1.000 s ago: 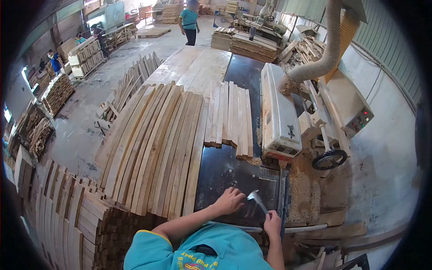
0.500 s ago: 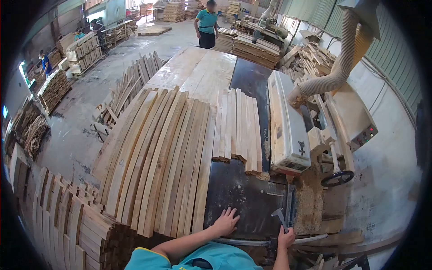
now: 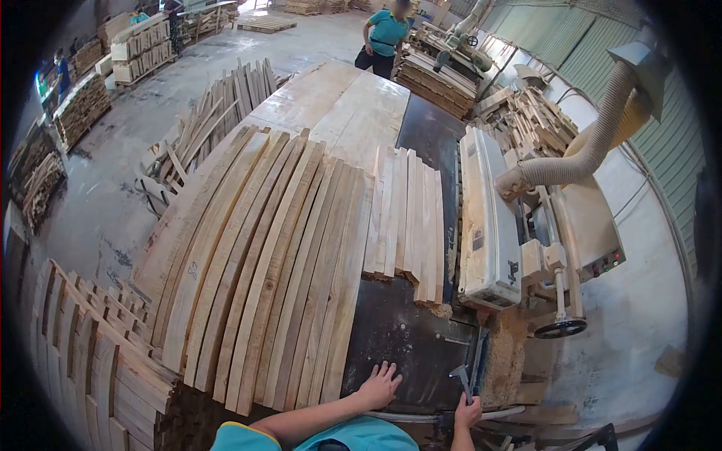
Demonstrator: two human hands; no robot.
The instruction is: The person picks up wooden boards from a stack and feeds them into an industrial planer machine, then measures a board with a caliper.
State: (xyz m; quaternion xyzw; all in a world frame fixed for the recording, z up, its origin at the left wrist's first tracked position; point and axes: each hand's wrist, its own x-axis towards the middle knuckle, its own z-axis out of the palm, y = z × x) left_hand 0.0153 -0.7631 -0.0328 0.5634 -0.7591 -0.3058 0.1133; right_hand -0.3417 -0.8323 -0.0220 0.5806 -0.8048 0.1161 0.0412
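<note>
My left hand (image 3: pixel 380 387) lies on the dark tabletop (image 3: pixel 391 319) with its fingers apart and nothing held. It is just right of the near ends of several long wooden strips (image 3: pixel 278 278). Closed round a caliper (image 3: pixel 462 381), my right hand (image 3: pixel 467 412) is at the table's near right edge, the caliper's jaws pointing up. Shorter pale strips (image 3: pixel 406 218) lie side by side further up the dark surface.
A machine with a white housing (image 3: pixel 485 218), a hose (image 3: pixel 571 165) and a black handwheel (image 3: pixel 560 328) stands on the right. Stacked strips (image 3: pixel 98 361) are at the lower left. Another person (image 3: pixel 383 41) stands beyond the table.
The view has shifted, so the table and machine sit slightly differently in it. The other person now leans towards the table's far end. My right hand still grips the caliper.
</note>
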